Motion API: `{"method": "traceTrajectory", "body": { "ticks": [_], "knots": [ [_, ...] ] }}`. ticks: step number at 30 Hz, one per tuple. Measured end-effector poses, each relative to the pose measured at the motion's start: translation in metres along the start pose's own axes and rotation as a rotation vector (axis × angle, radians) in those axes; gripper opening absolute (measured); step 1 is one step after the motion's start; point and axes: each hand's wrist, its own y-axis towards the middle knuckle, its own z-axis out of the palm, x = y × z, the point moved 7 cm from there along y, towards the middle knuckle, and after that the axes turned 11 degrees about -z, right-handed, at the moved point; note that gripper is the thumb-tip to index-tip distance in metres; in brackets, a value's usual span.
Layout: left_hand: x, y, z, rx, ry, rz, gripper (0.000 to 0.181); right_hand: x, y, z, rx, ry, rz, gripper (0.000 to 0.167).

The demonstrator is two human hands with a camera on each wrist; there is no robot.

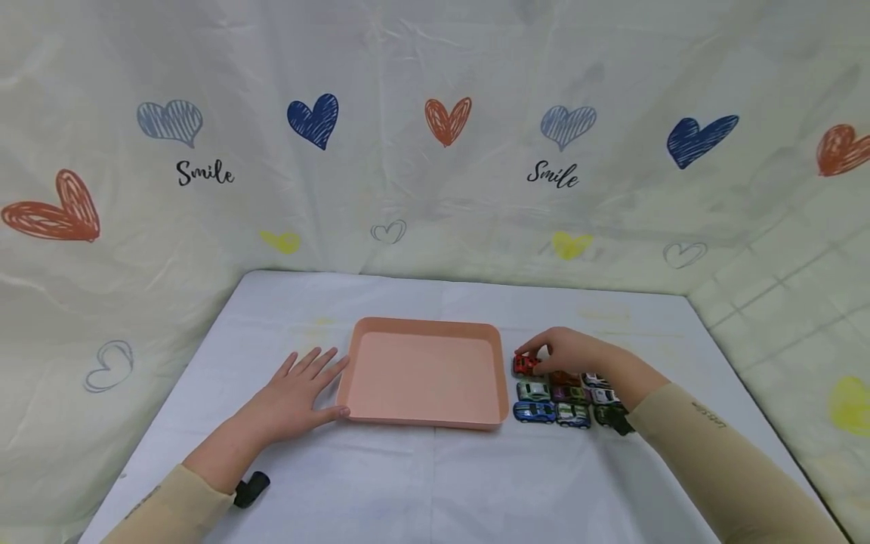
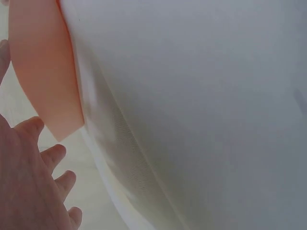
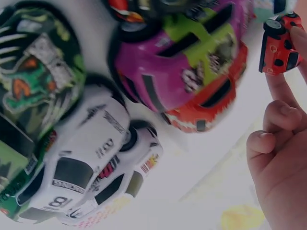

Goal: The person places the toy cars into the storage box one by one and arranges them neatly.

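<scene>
Between the thumb and fingers of my right hand point(image 1: 574, 353) is a red toy car point(image 1: 525, 366) with black spots, at the far left corner of a block of toy cars. The right wrist view shows that car point(image 3: 278, 50) pinched and tilted. A pink rectangular tray point(image 1: 424, 423) lies left of the cars with nothing in it. My left hand point(image 1: 292, 400) is spread flat on the table, its fingertips at the tray's left edge. In the left wrist view, the tray's side point(image 2: 45, 72) stands beside the fingers.
Several toy cars stand close together in rows: a blue one point(image 1: 534, 412), a pale green one point(image 1: 533, 391), a purple and green one point(image 3: 144, 72), a white one point(image 3: 91, 129) and a camouflage one point(image 3: 43, 62). A white cloth point(image 1: 381, 483) covers the table. A heart-printed curtain point(image 1: 387, 181) hangs behind.
</scene>
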Motion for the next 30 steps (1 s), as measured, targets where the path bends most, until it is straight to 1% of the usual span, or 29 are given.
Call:
{"method": "traceTrajectory", "body": {
  "ticks": [3, 5, 8, 10, 15, 18, 20, 24, 30],
  "knots": [
    [-0.002, -0.001, -0.002, -0.004, -0.002, 0.003, 0.093, -0.001, -0.002, -0.006, -0.022, 0.049, 0.001, 0.039],
    [-0.003, -0.002, -0.003, -0.009, -0.008, 0.009, 0.093, -0.003, -0.003, -0.009, -0.033, 0.062, 0.001, 0.039],
    [-0.005, -0.003, -0.005, -0.017, -0.029, 0.028, 0.093, -0.004, -0.005, -0.013, -0.038, 0.090, 0.001, 0.040],
    [-0.005, -0.003, -0.004, -0.012, -0.033, 0.029, 0.093, -0.003, -0.006, -0.015, -0.040, 0.105, 0.001, 0.041],
    [-0.006, -0.002, -0.004, -0.009, -0.014, 0.016, 0.092, 0.006, -0.007, -0.021, -0.057, 0.134, -0.002, 0.042],
    [-0.007, -0.003, -0.005, -0.015, -0.016, 0.022, 0.091, 0.012, -0.007, -0.023, -0.061, 0.143, -0.009, 0.043],
    [-0.008, -0.004, -0.006, -0.020, -0.027, 0.027, 0.091, 0.016, -0.005, -0.023, -0.061, 0.149, -0.011, 0.043],
    [-0.009, -0.004, -0.006, -0.007, -0.024, 0.025, 0.091, 0.025, 0.001, -0.021, -0.056, 0.170, -0.026, 0.043],
    [-0.003, 0.001, 0.000, 0.012, 0.001, 0.010, 0.096, 0.044, 0.017, -0.019, -0.051, 0.177, -0.052, 0.042]
  ]
}}
